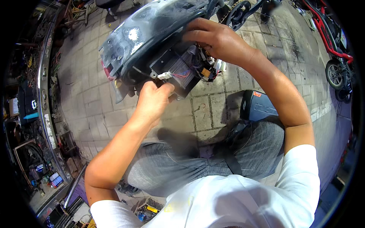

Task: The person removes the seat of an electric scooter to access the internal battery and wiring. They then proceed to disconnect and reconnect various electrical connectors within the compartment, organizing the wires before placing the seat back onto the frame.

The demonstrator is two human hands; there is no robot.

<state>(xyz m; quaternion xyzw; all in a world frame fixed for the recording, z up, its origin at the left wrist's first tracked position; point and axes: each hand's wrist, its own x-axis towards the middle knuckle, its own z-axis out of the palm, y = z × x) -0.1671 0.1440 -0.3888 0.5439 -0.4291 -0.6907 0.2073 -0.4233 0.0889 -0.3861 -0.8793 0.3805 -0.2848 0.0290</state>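
Note:
In front of me is a vehicle's glossy dark body section (148, 28), tilted, with a red lamp (107, 71) at its left end. Beneath its edge sits a dark ribbed box (180, 72). Thin coloured wires and a white connector (164, 75) lie across it. My left hand (152, 99) is closed just below this connector, thumb against bent fingers; what they grip is hidden. My right hand (220, 40) reaches over the wiring bundle (203, 66), fingers bent in under the body's edge. Their tips are out of sight, and I cannot make out what they hold.
A dark box with an orange label (262, 104) stands on the paving beside my right knee. A crank with chainring (237, 15) shows beyond my right hand. At far right is a red-framed vehicle (329, 38). Cluttered shelving (28, 114) lines the left side; a yellow-handled tool (153, 209) lies below.

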